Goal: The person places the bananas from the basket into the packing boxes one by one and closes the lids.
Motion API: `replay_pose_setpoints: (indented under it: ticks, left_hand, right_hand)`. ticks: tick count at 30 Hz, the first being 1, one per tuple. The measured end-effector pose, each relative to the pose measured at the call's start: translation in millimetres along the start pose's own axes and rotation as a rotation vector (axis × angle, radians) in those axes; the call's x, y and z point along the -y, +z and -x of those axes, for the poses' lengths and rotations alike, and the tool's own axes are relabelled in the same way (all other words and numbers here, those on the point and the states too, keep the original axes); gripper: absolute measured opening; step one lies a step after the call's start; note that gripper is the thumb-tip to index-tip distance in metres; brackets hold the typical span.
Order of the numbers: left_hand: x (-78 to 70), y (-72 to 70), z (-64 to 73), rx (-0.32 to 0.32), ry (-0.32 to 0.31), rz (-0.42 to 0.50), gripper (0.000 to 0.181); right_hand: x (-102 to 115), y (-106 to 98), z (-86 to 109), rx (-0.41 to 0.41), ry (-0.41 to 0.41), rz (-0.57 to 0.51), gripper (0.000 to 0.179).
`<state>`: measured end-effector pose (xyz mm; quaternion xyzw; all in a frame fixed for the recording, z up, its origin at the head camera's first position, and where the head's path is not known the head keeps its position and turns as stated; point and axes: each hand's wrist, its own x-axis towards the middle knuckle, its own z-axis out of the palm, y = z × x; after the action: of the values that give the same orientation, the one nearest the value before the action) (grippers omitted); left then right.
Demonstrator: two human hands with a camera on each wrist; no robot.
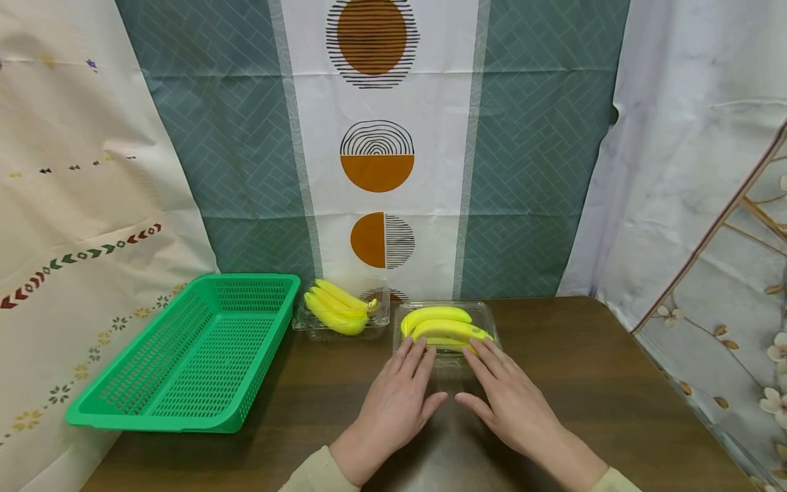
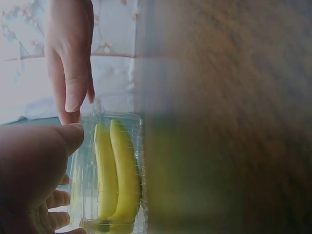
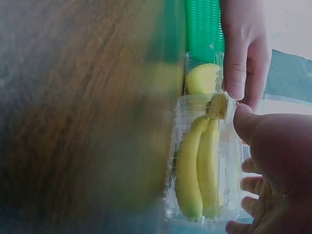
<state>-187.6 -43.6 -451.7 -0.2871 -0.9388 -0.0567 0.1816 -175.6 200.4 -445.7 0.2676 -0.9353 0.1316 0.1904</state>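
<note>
A clear plastic box (image 1: pixel 486 316) with several yellow bananas (image 1: pixel 444 329) stands on the table by the wall cloth. My left hand (image 1: pixel 399 398) reaches to its front left part, and my right hand (image 1: pixel 512 403) to its front right part. Both hands have their fingers stretched out at the box's near side, thumbs pointing toward each other. In the left wrist view, bananas (image 2: pixel 123 170) show through the plastic beside my fingers. From the right wrist, the box wall (image 3: pixel 229 161) lies right by my fingertips; whether they press it I cannot tell.
To the left of that box, a second clear box (image 1: pixel 382 311) holds more bananas (image 1: pixel 337 311). A green plastic basket (image 1: pixel 197 369) sits at the table's left. Patterned cloths (image 1: pixel 522 150) hang behind and at both sides of the brown table (image 1: pixel 590 389).
</note>
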Motion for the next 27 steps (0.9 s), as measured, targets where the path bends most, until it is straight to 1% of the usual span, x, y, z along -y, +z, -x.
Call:
replay_pose_setpoints:
  ticks: [7, 13, 19, 27]
  left_hand:
    - [1.9, 2.1, -4.5, 0.0, -0.003, -0.016, 0.074]
    - [2.6, 3.2, -8.3, 0.005, -0.013, -0.013, 0.074]
    - [3.4, 4.1, -11.1, 0.028, -0.029, 0.005, 0.074]
    - [4.9, 3.7, -15.6, 0.024, -0.032, -0.007, 0.074]
  right_hand:
    - [-3.7, 2.4, -3.9, -0.024, -0.02, 0.011, 0.078]
    - [-6.9, 3.6, -6.5, -0.005, -0.01, 0.009, 0.08]
    - [-9.0, 3.7, -9.1, 0.023, 0.013, -0.004, 0.08]
    - [-12.3, 5.8, -13.2, 0.014, 0.003, 0.001, 0.081]
